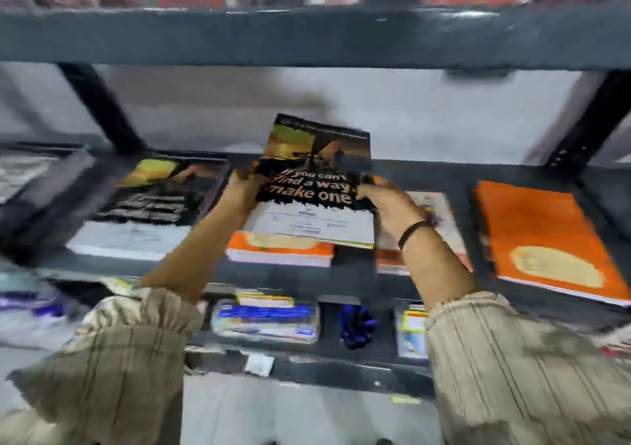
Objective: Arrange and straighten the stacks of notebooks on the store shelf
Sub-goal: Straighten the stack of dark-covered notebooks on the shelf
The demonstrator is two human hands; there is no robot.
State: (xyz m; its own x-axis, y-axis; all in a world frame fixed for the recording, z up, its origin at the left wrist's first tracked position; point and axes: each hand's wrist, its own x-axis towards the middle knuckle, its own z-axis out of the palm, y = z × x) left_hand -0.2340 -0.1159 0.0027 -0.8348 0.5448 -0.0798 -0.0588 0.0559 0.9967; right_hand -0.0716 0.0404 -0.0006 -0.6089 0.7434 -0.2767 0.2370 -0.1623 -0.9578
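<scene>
A dark notebook (317, 171) printed "If you can't find a way, make one" is held tilted above the middle shelf (341, 273). My left hand (243, 191) grips its left edge and my right hand (389, 202) grips its right edge. Under it lies an orange-covered stack (280, 251). A stack with the same dark cover (150, 202) sits to the left. At the right lie a pale-covered stack (444, 226), partly hidden by my right wrist, and a large orange stack (543, 239). The picture is motion-blurred.
A dark shelf board (307, 34) runs overhead with red and orange books on it. Slanted black uprights (102, 109) (587, 126) stand at both sides. The lower shelf holds packets of blue pens (266, 318) and small stationery. More stacks (24, 171) sit at the far left.
</scene>
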